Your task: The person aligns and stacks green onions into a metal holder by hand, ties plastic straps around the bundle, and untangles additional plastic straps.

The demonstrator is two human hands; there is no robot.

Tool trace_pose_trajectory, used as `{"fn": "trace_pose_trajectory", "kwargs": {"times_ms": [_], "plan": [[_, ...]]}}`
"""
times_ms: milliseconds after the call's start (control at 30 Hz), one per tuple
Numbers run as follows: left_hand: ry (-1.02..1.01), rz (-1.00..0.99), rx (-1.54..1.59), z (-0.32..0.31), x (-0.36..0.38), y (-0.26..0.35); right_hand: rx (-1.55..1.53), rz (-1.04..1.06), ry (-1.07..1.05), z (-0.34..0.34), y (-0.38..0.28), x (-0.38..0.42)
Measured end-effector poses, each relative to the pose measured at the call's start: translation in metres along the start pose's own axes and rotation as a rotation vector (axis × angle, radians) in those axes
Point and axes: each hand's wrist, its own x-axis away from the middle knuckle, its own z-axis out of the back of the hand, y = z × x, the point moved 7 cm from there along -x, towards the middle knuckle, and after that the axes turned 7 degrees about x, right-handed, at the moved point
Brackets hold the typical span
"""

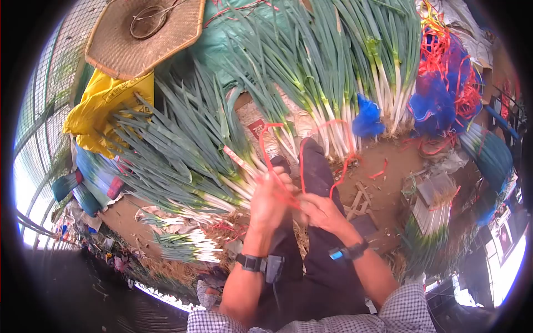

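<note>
Red plastic ribbon (287,195) runs between my two hands above my lap, with loose loops trailing upward and to the right. My left hand (270,201) is closed on the ribbon, beside the white stalks of a pile of green onions (194,144). Pinched fingers of my right hand (323,212) hold the ribbon just to the right, close to the left hand. A second, larger row of green onions (333,72) lies beyond my knees, roots toward me. Some fingertips are blurred.
A woven hat (144,36) lies at upper left above a yellow bag (108,108). Blue netting with tangled red ribbon (449,83) sits at upper right, and a blue cloth (367,116) nearer. Small onion bundles (191,246) lie at lower left, another bundle (436,219) at right.
</note>
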Motion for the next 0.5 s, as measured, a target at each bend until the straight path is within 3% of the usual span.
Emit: {"fn": "trace_pose_trajectory", "kwargs": {"times_ms": [133, 233, 500], "plan": [[-0.048, -0.007, 0.046, 0.014, -0.021, 0.034, 0.510, 0.277, 0.052, 0.008, 0.021, 0.030], [-0.106, -0.032, 0.044, 0.018, -0.026, 0.055, 0.384, -0.003, 0.052, 0.015, 0.029, 0.044], [-0.124, -0.099, 0.037, 0.008, -0.030, 0.084, 0.374, -0.097, 0.137, 0.027, 0.036, 0.054]]}}
